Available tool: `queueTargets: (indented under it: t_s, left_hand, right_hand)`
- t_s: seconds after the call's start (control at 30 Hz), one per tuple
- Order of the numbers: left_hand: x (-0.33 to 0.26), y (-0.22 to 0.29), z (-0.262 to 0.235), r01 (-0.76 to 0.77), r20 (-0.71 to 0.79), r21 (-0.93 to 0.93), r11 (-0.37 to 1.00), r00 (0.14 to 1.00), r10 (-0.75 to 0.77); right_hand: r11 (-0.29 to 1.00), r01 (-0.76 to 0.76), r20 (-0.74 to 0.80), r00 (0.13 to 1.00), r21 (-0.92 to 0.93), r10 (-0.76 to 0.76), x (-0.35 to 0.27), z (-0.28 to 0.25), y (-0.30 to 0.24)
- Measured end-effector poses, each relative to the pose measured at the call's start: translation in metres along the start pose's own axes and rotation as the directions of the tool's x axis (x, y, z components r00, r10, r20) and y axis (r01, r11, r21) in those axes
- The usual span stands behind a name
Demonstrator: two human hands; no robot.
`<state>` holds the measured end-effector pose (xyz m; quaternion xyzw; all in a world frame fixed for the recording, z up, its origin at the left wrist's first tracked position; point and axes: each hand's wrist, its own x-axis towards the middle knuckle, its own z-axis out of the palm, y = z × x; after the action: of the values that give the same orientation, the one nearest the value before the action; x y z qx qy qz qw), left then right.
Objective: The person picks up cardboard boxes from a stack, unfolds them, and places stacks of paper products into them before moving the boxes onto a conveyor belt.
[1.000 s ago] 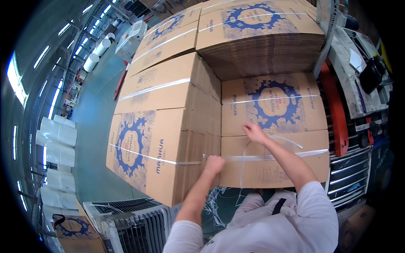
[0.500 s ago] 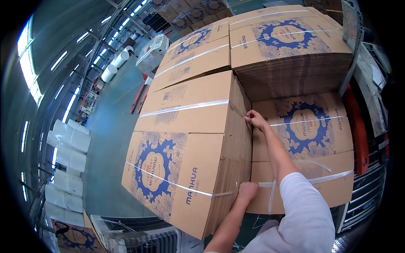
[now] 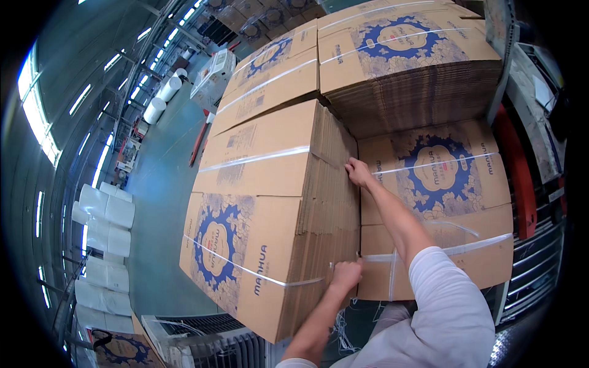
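A tall bundle of flattened brown cardboard cartons, printed with blue floral patterns, stands left of my hands, bound by white plastic straps. My right hand is closed at the bundle's layered right side, where the far strap runs toward it. Closer to me, my left hand forms a fist at the same side, by the end of the near strap. Both hands seem to grip these straps, though the fingers partly hide them. Beneath my right forearm lies a lower strapped carton bundle.
Behind stand more strapped carton stacks. On the right are a red upright bar and a metal roller conveyor. White rolls line the left side beyond the green floor. A grey machine sits at the lower left.
Both hands have shifted slightly left in the view, still at the bundle's side. More of its layered side face shows now, and the whole view has moved a little.
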<state>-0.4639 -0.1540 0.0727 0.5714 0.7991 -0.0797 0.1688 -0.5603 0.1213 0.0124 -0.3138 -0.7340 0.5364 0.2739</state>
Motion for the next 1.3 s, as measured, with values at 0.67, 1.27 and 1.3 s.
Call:
queueTargets:
  t_s: [0.67, 1.27, 1.3]
  left_hand:
    - [-0.037, 0.122, -0.031, 0.152, 0.112, 0.085, 0.985, 0.981, -0.161]
    - [-0.166, 0.344, -0.156, 0.209, -0.964, -0.255, 0.944, 0.023, -0.265]
    - [-0.193, 0.317, -0.158, 0.086, -0.745, -0.642, 0.762, -0.309, -0.592]
  right_hand:
    - [0.999, 0.007, 0.273, 0.962, 0.034, -0.016, -0.074, -0.156, -0.021]
    - [0.994, -0.066, -0.011, 0.998, -0.085, 0.065, -0.128, -0.426, 0.112]
    - [0.996, -0.085, -0.012, 0.996, -0.035, 0.085, -0.137, -0.423, 0.109]
